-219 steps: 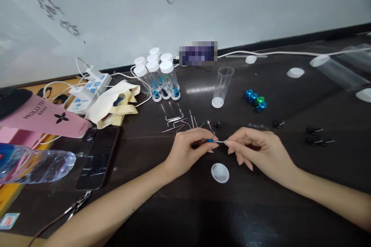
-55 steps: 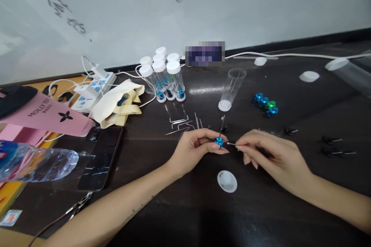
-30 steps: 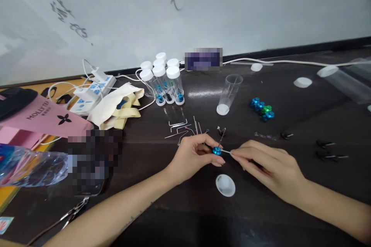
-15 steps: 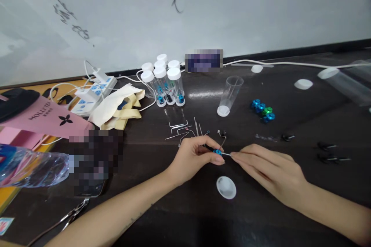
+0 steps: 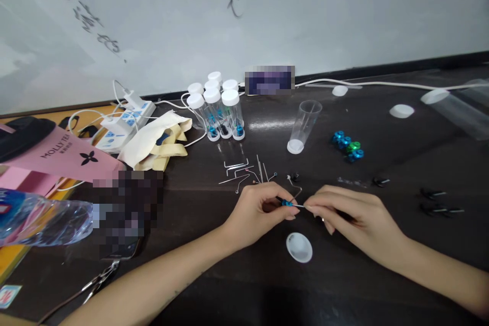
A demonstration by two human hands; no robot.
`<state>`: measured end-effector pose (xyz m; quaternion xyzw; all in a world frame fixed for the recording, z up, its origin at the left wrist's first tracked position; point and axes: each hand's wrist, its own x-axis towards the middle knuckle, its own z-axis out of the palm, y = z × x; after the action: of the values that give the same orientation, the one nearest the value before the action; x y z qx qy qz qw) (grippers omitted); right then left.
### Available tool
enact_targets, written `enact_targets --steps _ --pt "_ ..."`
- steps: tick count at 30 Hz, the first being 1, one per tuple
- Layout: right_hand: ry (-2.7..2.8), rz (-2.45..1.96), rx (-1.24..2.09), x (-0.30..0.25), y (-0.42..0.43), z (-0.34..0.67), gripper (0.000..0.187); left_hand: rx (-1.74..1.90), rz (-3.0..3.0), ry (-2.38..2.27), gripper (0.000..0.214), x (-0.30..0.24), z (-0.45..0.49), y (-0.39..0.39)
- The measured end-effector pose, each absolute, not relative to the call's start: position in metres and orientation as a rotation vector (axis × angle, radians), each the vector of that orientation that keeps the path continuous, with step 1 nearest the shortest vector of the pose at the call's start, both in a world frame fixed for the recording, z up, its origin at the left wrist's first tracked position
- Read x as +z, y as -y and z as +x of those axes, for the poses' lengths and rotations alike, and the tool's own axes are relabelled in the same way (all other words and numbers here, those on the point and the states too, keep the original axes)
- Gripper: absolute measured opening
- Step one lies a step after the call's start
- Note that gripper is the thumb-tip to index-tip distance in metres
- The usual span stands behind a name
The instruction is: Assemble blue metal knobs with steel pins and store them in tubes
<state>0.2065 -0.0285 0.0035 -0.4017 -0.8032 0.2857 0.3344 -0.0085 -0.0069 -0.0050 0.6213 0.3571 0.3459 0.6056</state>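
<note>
Between the thumb and fingers of my left hand (image 5: 254, 209) is a small blue spool-like part (image 5: 287, 203). A thin metal rod (image 5: 299, 206) sticks out of its right side. My right hand (image 5: 355, 219) pinches the free end of that rod. A bent wire (image 5: 298, 191) rises beside the left fingertips; whether it joins the blue part I cannot tell. Just beyond the left hand lie several bent metal wires (image 5: 237, 167). Below both hands sits a shallow white cap (image 5: 299, 247).
Several capped clear tubes (image 5: 229, 112) stand at the back. An uncapped tube (image 5: 303, 127) stands right of them. Blue and green metal parts (image 5: 347, 145) and black parts with pins (image 5: 433, 194) lie to the right. Left are a pink cup (image 5: 64, 150), a bottle (image 5: 46, 219) and pliers (image 5: 101, 279).
The fingers of my right hand have shifted on the rod, curling more, with a lower finger now showing. My left hand still holds the blue part in nearly the same place.
</note>
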Motion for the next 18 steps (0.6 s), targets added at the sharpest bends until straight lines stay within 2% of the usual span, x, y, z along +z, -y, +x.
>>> enact_targets --steps 7,13,18 --pt "2.001 -1.071 0.909 0.002 0.028 0.207 0.015 0.777 1.419 -0.899 0.016 -0.002 -0.007 0.009" --pt "2.115 -1.007 0.438 -0.006 0.032 0.212 0.029 0.882 1.245 -0.906 0.014 -0.006 -0.008 0.005" --pt "2.173 -0.990 0.195 -0.005 0.036 0.212 0.018 0.858 1.235 -0.902 0.015 -0.004 -0.007 0.006"
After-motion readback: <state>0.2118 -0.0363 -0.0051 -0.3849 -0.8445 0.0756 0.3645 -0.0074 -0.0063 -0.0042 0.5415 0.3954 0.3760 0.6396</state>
